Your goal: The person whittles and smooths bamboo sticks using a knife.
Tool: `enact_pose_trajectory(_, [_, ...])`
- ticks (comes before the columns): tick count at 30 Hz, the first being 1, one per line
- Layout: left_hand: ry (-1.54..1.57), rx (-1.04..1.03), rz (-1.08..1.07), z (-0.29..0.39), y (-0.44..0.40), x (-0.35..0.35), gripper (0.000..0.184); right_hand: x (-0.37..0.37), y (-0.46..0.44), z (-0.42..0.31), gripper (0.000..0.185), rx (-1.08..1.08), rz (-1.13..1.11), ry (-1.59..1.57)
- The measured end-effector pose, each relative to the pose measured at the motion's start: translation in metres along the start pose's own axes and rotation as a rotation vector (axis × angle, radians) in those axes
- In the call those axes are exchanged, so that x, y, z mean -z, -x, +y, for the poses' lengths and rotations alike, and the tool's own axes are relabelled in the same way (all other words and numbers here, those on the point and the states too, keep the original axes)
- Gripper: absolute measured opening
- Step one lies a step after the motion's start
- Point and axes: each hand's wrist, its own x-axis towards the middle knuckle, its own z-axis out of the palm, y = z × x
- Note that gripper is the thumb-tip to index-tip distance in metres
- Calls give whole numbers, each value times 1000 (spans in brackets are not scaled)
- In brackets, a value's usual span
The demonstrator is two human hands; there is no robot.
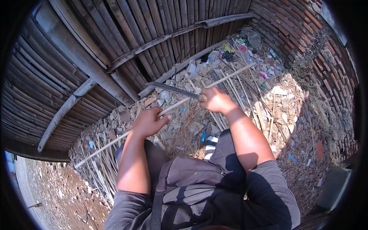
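A long thin bamboo strip [103,149] crosses in front of me, from the lower left up to the upper right. Closed around it, left of its middle, is my left hand [146,122], with the thumb pointing right. My right hand [216,100] grips the handle of a machete [174,90]. Its dark blade points left, over the strip, and its tip reaches near the bamboo wall. The blade and right hand lie close against the strip; whether the edge touches it I cannot tell.
Bamboo slat wall [153,38] rises ahead and left, a brick wall [326,73] on the right. Rubble and litter [283,92] cover the ground. Loose bamboo strips [258,115] lie right of my hands, with more strips [101,168] at lower left. A dark bag [191,172] rests at my waist.
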Motion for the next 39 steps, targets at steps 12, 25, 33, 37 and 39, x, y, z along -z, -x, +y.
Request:
enact_pose_trajectory(12, [-3, -3, -40, -6, -3, -3, 65, -16, -10, 11, 62, 63, -45, 3])
enact_pose_trajectory(25, [2, 1, -70, -6, -3, -6, 65, -13, -11, 3, 59, 62, -128, 25])
enact_pose_trajectory(33, [-9, 42, -149, -3, -2, -8, 68, -4, -4, -9, 57, 48, -162, 49])
enact_pose_trajectory(37, [-5, 36, -149, -7, -4, -12, 68, -1, -5, -15, 56, 55, -224, 64])
enact_pose_trajectory(39, [-4, 37, -148, -7, -5, -13, 68, -6, -6, -15, 54, 71, -223, 70])
